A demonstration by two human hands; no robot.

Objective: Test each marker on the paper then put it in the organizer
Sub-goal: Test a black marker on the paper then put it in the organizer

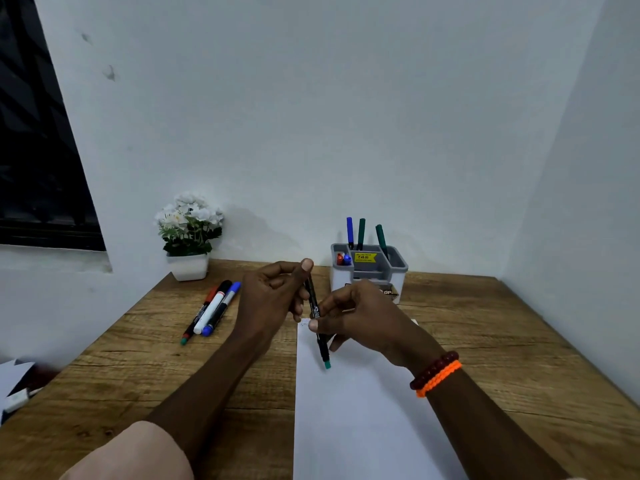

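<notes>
In the head view, both hands hold one slim marker (317, 315) above the far edge of the paper (349, 410), in front of the organizer (369, 271). The left hand (273, 299) pinches its upper end, the right hand (360, 320) grips the barrel, green end pointing down. To do this well, I judge, steady the barrel and pull straight along it. Whether the cap is on or off is hidden by the left fingers; faint marks on the paper are unreadable.
</notes>
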